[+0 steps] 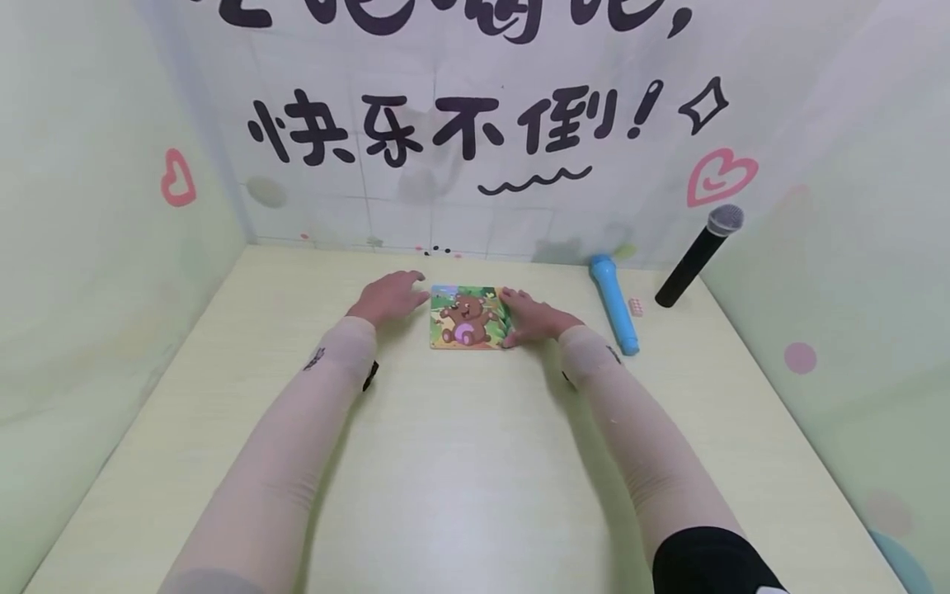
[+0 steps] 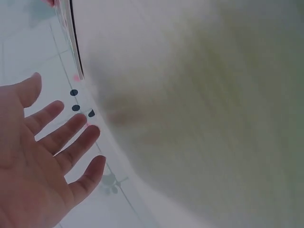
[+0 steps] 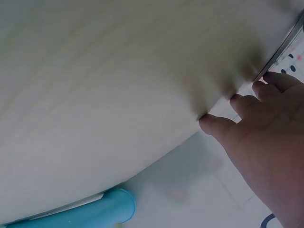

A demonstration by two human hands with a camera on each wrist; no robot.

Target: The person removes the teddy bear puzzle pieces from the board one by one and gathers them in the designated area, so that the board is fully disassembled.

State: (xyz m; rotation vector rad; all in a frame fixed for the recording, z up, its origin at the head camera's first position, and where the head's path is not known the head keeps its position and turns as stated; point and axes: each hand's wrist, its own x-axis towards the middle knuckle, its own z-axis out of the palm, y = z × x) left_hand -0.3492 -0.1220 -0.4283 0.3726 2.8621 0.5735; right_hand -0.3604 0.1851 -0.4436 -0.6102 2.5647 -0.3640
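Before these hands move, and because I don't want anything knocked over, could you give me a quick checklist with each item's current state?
1. Bear picture lies picture side up: ok.
2. Right hand is at the bear picture's right edge: ok, though whether it grips firmly: cannot tell.
3. Left hand touches the left edge: not ok, its fingers are just short of it.
4. Right sleeve is well away from the blue stick: not ok, its cuff is right by the lower end.
5. Black microphone is out of both hands' way: ok, it is beyond the blue stick, to the right.
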